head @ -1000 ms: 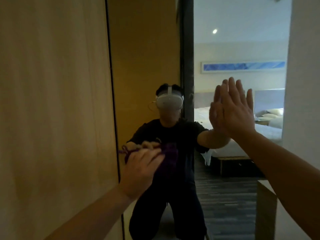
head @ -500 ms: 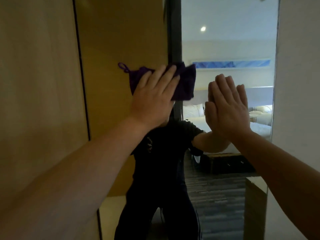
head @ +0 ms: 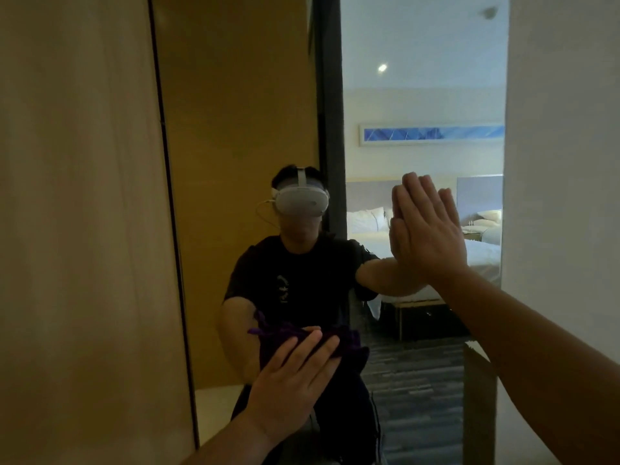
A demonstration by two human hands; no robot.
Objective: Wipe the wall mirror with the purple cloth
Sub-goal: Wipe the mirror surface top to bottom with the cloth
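One purple cloth (head: 339, 344) lies with its long axis horizontal under the flat, straight fingers of the left hand (head: 288, 384), pressed to the wall mirror (head: 419, 78). One right hand (head: 427, 231), up and right of it, rests flat, fingers together.

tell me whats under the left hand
The purple cloth lies under the left hand, whose straight fingers press it flat on the mirror. Its top and right edges stick out; the part under the palm and the glass behind it are hidden.

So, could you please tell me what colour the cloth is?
Dark purple cloth, seen in the head view.
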